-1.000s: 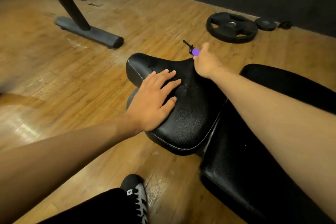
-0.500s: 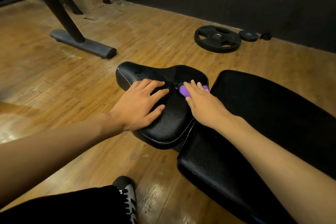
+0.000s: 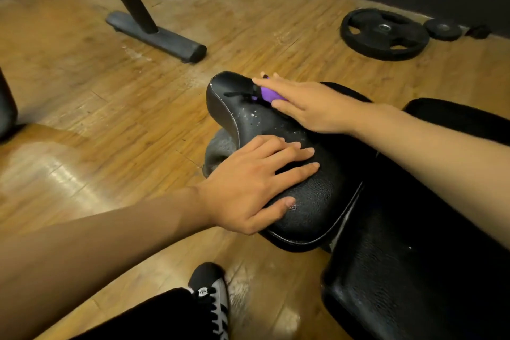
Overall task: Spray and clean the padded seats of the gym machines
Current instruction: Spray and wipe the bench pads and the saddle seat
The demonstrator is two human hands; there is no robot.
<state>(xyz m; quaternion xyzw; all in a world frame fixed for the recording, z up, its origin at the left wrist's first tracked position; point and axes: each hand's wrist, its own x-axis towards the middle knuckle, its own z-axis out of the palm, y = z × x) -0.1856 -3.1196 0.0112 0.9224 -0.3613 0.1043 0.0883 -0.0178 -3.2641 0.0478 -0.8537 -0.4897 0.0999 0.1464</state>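
Left hand (image 3: 248,185) flat on seat (image 3: 311,201) near edge. Right hand (image 3: 311,107) pinches purple tool (image 3: 269,94) at far edge, tool pointing left. I'd pull it toward me.

Black seat (image 3: 317,196), purple tool (image 3: 269,94)

Wooden floor (image 3: 82,77), large weight plate (image 3: 384,27), smaller plate (image 3: 443,29), machine foot (image 3: 157,36)
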